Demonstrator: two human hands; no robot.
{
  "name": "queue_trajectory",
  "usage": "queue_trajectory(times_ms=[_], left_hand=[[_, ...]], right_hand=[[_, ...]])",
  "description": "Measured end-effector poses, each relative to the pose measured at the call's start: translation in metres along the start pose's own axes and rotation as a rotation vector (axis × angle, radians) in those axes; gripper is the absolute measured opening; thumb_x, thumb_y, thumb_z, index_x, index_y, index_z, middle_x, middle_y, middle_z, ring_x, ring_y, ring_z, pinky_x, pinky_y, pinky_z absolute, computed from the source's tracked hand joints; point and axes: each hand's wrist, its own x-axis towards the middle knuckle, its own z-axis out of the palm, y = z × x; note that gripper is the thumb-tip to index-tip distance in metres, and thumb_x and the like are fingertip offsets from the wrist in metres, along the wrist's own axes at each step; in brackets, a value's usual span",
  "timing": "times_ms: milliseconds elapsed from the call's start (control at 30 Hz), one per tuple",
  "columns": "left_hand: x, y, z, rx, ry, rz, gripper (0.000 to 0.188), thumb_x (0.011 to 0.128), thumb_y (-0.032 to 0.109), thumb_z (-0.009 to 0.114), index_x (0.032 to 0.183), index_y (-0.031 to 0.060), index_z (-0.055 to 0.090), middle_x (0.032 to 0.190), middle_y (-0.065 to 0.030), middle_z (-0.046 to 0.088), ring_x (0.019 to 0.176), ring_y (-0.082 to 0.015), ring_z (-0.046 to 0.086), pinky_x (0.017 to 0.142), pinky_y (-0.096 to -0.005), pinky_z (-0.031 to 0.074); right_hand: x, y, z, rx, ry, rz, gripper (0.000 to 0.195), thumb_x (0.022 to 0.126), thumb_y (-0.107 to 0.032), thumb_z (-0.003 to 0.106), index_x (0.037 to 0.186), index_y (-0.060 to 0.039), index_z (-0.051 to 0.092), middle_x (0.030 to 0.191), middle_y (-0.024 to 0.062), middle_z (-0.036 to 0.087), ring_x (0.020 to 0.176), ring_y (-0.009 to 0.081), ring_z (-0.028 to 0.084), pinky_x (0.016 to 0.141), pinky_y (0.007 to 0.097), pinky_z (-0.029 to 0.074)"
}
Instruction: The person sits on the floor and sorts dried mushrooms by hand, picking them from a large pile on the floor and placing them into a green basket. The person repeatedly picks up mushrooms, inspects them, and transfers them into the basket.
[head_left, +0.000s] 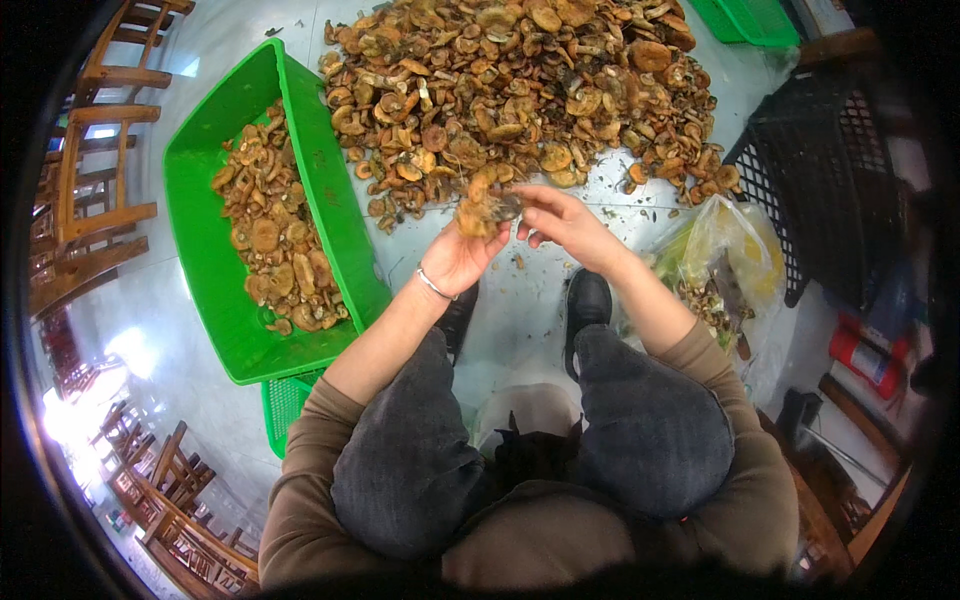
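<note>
A blurred clump of orange-brown mushrooms (480, 214) rests in my left hand (466, 259), whose palm is turned up below it. My right hand (566, 225) is at the clump's right side, its fingertips beside a dark, dirty part of it. Blur hides whether those fingers grip it. Just beyond my hands, a large heap of mushrooms (517, 97) covers the floor. To my left stands a green plastic crate (322, 195) with more mushrooms (266, 232) piled inside.
A clear plastic bag (739, 240) with scraps in it lies on the right, next to a black plastic crate (825, 172). Green baskets (750, 22) show at the top right. Wooden chairs (109, 172) line the left side. My shoes (589, 307) stand on the pale floor (517, 330).
</note>
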Motion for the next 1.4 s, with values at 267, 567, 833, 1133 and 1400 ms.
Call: queue_trajectory(times_ms=[267,567,833,1133,1400], left_hand=[[0.0,-0.004,0.023,0.175,0.228,0.011,0.042,0.09,0.033,0.039,0.127,0.0145,0.033,0.122,-0.0072,0.043,0.112,-0.0232,0.042,0.093,-0.0463,0.037],[-0.006,-0.006,0.043,0.622,0.138,-0.009,0.05,0.089,0.037,0.041,0.132,0.0189,0.024,0.122,-0.0022,0.04,0.107,-0.0163,0.043,0.087,-0.0467,0.038],[-0.004,-0.011,0.043,0.677,0.238,0.01,0.037,0.089,0.031,0.044,0.122,0.0178,0.034,0.11,0.0001,0.045,0.098,-0.0132,0.047,0.081,-0.0428,0.042],[-0.001,-0.011,0.045,0.572,0.307,-0.059,0.034,0.088,0.031,0.047,0.115,0.0151,0.037,0.099,-0.0046,0.049,0.087,-0.0154,0.051,0.07,-0.0373,0.046],[0.001,-0.008,0.031,0.388,0.348,-0.23,0.03,0.086,0.037,0.048,0.106,0.0142,0.046,0.086,-0.0037,0.055,0.075,-0.0169,0.055,0.063,-0.0331,0.046]], right_hand=[[-0.001,-0.004,0.014,-0.247,0.052,-0.095,0.032,0.078,-0.004,0.058,0.108,-0.0015,0.049,0.106,0.0033,0.051,0.09,0.009,0.05,0.076,0.0236,0.044],[0.001,0.004,0.016,-0.776,0.179,-0.418,0.025,0.069,-0.005,0.061,0.093,-0.0059,0.054,0.091,0.0074,0.053,0.08,0.0232,0.056,0.066,0.0301,0.046],[-0.002,-0.001,0.013,-0.87,0.147,-0.456,0.022,0.069,-0.006,0.061,0.09,-0.006,0.054,0.081,0.01,0.052,0.077,0.0283,0.055,0.064,0.0341,0.045],[-0.003,0.006,0.011,-0.817,0.173,-0.422,0.018,0.068,-0.006,0.062,0.085,-0.0034,0.057,0.076,0.0098,0.055,0.068,0.0239,0.057,0.059,0.0309,0.046],[-0.006,0.005,0.01,-0.766,0.12,-0.348,0.016,0.067,-0.008,0.063,0.08,-0.0026,0.058,0.073,0.0102,0.057,0.065,0.0238,0.056,0.056,0.0307,0.045]])
